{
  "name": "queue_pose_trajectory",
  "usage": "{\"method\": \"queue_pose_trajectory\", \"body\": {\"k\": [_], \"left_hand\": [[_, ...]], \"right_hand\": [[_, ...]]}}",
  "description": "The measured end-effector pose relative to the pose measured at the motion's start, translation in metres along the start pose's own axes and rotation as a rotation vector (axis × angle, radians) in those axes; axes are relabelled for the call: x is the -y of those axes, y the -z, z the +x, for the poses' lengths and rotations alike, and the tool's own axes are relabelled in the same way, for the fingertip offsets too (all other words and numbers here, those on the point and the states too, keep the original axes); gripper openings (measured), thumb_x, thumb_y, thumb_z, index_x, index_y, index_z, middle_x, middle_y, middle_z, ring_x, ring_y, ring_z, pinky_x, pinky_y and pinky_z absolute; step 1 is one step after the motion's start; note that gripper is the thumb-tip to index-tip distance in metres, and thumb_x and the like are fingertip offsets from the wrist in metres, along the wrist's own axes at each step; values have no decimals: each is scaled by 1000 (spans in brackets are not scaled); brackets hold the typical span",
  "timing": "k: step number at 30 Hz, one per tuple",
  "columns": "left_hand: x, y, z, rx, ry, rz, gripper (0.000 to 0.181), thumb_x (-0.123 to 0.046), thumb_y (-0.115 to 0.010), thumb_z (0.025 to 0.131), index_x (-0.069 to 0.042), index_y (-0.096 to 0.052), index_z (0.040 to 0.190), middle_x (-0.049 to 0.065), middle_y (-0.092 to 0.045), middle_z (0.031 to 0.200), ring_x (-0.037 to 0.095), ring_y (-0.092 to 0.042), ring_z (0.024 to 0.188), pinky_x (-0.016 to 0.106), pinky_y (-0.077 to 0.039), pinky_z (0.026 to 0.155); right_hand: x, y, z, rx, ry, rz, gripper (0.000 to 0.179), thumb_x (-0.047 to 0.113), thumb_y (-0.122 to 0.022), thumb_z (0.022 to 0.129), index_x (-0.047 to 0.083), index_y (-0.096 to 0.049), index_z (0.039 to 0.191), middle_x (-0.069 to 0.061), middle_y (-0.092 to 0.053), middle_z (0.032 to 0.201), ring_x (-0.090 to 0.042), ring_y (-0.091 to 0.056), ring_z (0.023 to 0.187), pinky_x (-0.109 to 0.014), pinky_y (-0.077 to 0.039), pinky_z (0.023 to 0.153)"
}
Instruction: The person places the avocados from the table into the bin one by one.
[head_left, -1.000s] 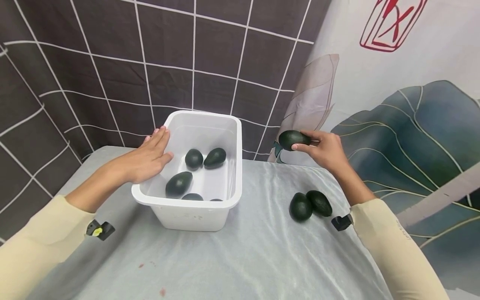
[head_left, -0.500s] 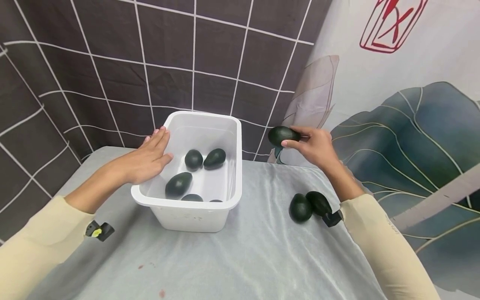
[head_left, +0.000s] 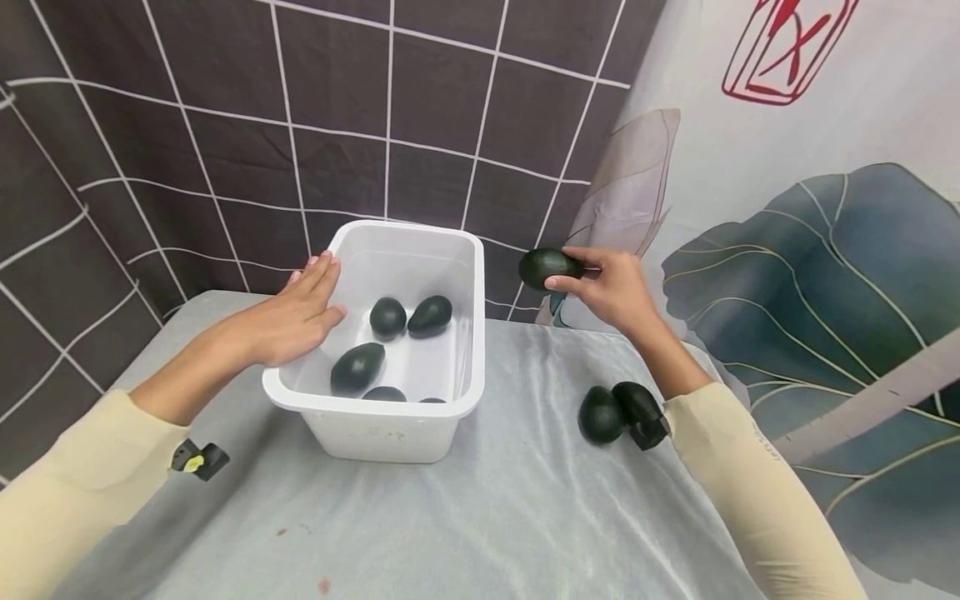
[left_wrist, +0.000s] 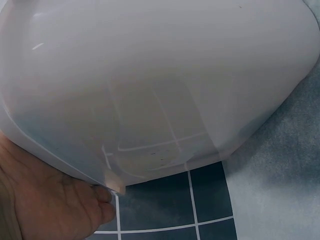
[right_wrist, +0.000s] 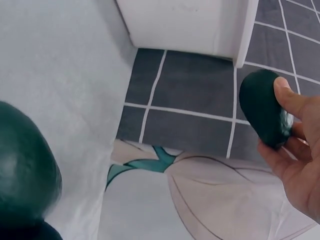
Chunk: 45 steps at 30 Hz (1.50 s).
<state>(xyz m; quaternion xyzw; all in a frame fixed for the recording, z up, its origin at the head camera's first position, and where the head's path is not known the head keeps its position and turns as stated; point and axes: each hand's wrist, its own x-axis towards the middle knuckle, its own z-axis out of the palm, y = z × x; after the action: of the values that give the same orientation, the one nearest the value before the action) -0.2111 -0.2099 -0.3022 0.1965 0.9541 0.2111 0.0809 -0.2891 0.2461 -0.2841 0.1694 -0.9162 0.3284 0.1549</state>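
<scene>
- Fingers on my left hand (head_left: 296, 323) are almost straight. The hand rests on the left edge of the white tub (head_left: 382, 435) and has no fruit in it. I can't tell how hard it presses.
- Next is the inside of the tub. I count five avocados (head_left: 357, 369) in there. Three show well, and two just peek over the front edge. That edge could hide more. I think these five are done.
- Right of the tub, my right hand (head_left: 617, 287) holds one dark green avocado (head_left: 544, 267) up in the air, pinched between thumb and fingers. It isn't over the tub, so I'd call it half done.
- Below that hand, two loose avocados (head_left: 601, 415) lie close together on the gray cloth (head_left: 480, 525). No hand has them. I'd say these two are left to do, so the job looks more than half finished.
</scene>
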Motion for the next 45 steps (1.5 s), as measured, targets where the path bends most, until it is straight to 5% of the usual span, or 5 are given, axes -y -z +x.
{"method": "queue_pose_trajectory", "body": {"k": [31, 45], "left_hand": [[0, 1, 0, 1, -3, -5, 79, -27, -37, 120, 18, 2, 172, 34, 17, 184, 55, 14, 173, 72, 4, 141], [0, 0, 0, 2, -3, -7, 79, -26, -37, 120, 18, 3, 172, 34, 18, 184, 56, 15, 173, 72, 4, 141]], "right_hand": [[36, -27, 16, -12, 23, 144, 59, 25, -100, 89, 5, -79, 141, -21, -82, 135, -34, -85, 116, -4, -57, 77], [60, -37, 21, 32, 37, 126, 62, 28, -100, 88, 10, -79, 143, -16, -84, 132, -30, -86, 106, -11, -56, 77]]}}
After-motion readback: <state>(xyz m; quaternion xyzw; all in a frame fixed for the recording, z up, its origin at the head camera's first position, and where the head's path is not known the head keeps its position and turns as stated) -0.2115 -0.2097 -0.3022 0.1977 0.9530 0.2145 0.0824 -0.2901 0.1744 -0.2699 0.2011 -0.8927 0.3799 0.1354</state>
